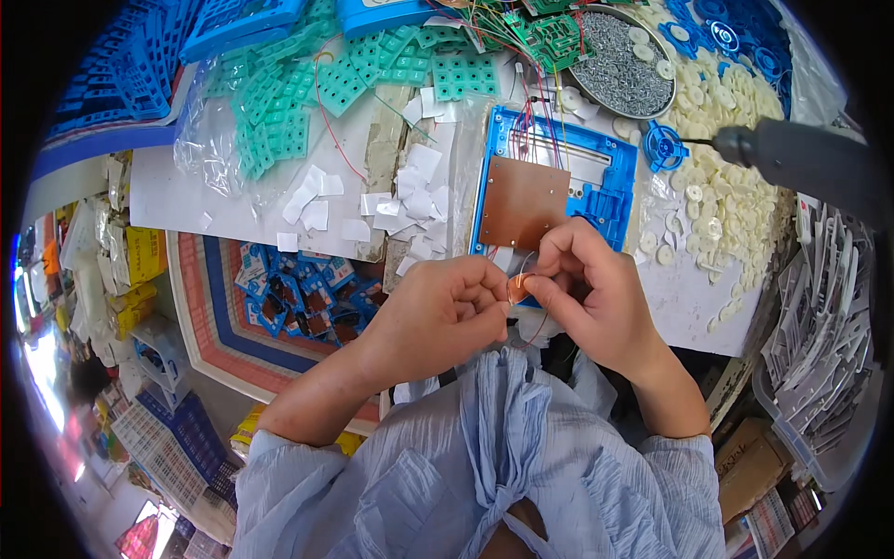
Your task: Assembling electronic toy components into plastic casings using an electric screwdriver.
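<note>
Close to the table's front edge, my left hand (445, 307) and my right hand (596, 293) meet over a small copper-coloured disc (518, 288) with thin wires. Thumb and fingers of both hands are pinched at it, so part of the disc is hidden. Just beyond them lies an opened blue plastic housing (610, 177). A brown circuit board (526, 202) is screwed into its left side, and several coloured wires (533, 126) run from its upper end towards the far edge.
Teal rubber keypads (349, 79) and white paper pieces (414, 200) lie to the left. A bowl of screws (622, 70) and many cream plastic discs (712, 186) cover the right, where a dark power screwdriver (792, 154) juts in. A basket (209, 307) of blue-cased parts stands lower left.
</note>
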A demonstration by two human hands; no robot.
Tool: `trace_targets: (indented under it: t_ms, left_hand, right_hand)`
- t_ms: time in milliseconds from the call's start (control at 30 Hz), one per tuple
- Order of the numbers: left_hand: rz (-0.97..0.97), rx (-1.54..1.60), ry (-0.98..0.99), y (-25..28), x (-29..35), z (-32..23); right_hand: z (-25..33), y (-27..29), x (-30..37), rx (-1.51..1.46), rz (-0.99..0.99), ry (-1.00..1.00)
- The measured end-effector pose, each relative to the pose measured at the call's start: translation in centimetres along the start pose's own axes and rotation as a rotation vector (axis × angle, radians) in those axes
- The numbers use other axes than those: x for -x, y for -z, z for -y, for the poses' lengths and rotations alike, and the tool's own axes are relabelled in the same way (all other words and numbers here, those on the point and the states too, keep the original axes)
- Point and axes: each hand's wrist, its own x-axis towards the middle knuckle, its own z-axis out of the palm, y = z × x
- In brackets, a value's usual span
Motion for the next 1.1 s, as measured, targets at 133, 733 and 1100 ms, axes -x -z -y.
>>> trace_targets:
  t_ms: [133, 733, 1100]
  left_hand:
    - [-0.003, -0.012, 0.013, 0.02, -0.02, 0.11]
    - [-0.012, -0.020, 0.020, -0.03, 0.05, 0.22]
    - [-0.038, -0.026, 0.067, -0.26, -0.31, -0.29]
  right_hand:
    - [-0.31, -0.07, -0.05, -0.033, 0.005, 0.013]
    - [-0.25, -0.11, -0.02, -0.012, 0.002, 0.020]
    - [-0.32, -0.03, 0.06, -0.011, 0.005, 0.034]
